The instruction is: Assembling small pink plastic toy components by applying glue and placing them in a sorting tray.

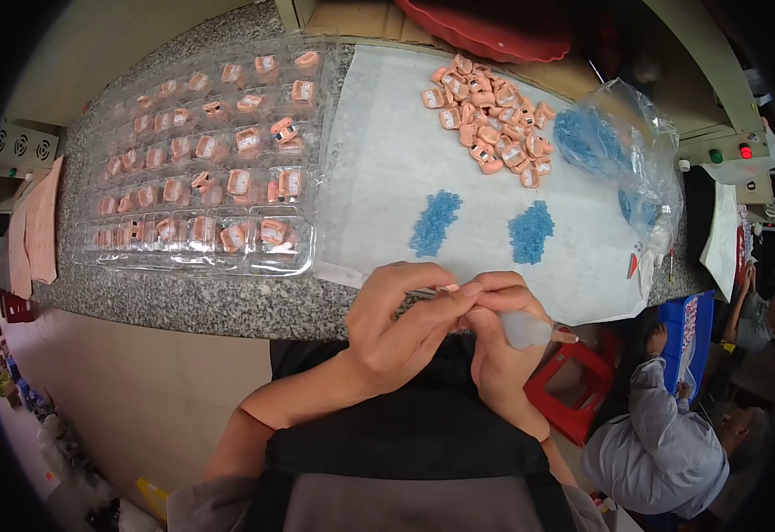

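Speckled grey granite table (pixel 183 306); pale tiled floor (pixel 139 390) below; red plastic stool (pixel 574 381) beside a seated person (pixel 662 443) in grey.

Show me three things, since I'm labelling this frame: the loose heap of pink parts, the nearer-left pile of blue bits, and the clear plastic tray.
Heap of pink parts (pixel 491 120), head view, middle of the heap.
Left blue pile (pixel 435 222), head view, its centre.
Clear plastic tray (pixel 309 257), head view, near right corner rim.

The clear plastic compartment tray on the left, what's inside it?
The clear plastic compartment tray holds small orange-pink moulded pieces, roughly one per pocket. What lies beneath them is covered.
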Action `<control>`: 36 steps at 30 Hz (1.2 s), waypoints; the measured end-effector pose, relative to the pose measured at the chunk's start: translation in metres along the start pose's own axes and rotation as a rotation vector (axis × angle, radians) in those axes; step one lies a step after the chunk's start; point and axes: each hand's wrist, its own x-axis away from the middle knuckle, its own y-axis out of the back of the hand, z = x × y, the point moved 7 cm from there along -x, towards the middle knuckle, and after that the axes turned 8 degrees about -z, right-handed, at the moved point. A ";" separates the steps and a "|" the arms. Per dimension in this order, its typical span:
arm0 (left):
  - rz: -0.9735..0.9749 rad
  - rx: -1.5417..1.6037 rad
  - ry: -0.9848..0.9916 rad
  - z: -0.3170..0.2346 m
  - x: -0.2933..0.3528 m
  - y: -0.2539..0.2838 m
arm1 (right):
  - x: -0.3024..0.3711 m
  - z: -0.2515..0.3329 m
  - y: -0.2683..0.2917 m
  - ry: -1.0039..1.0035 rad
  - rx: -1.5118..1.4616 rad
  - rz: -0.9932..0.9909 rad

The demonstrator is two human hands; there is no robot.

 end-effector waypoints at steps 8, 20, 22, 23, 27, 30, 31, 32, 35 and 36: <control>-0.006 -0.020 0.132 0.005 -0.014 0.010 | 0.009 0.029 -0.027 0.283 0.489 0.175; 0.042 1.051 1.171 0.024 0.029 -0.020 | 0.008 -0.011 -0.019 -0.453 -0.463 0.091; 0.130 0.971 0.915 0.026 0.023 -0.016 | 0.008 -0.011 -0.015 -0.446 -0.461 0.127; 0.172 0.928 0.787 0.025 0.018 -0.013 | 0.008 -0.010 -0.014 -0.432 -0.456 0.168; 0.410 1.079 1.010 0.025 0.024 -0.021 | 0.009 -0.007 -0.015 -0.446 -0.500 0.245; 0.301 0.956 0.952 0.023 0.025 -0.017 | 0.011 -0.009 -0.016 -0.466 -0.514 0.254; 0.249 0.895 0.921 0.024 0.025 -0.015 | 0.012 -0.010 -0.016 -0.475 -0.506 0.245; 0.246 0.894 0.922 0.022 0.026 -0.015 | 0.012 -0.012 -0.016 -0.485 -0.498 0.237; 0.186 0.797 0.936 0.023 0.027 -0.010 | 0.012 -0.013 -0.017 -0.493 -0.489 0.204; 0.184 0.797 0.938 0.025 0.028 -0.010 | 0.011 -0.014 -0.017 -0.497 -0.484 0.187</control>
